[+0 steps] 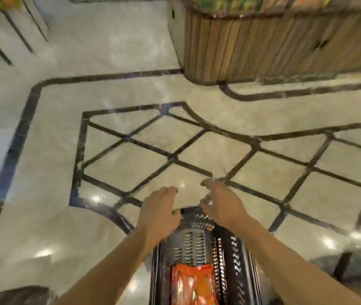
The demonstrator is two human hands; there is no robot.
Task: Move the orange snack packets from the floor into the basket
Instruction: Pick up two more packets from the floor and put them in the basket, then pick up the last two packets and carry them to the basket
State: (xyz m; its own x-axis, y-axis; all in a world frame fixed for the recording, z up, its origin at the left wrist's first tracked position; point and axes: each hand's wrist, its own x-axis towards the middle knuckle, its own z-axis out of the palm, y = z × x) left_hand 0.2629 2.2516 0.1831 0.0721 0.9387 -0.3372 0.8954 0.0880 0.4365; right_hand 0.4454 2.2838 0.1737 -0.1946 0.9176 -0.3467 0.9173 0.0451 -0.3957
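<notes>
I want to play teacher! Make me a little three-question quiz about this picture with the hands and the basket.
1. True or false: an orange packet lies in the basket.
2. What do the hands hold? A) a packet B) nothing C) a bottle
3. What pattern do the dark lines on the floor make beyond the hands?

Key:
1. True.
2. B: the left hand and right hand are both open and empty.
3. Diamonds.
</notes>
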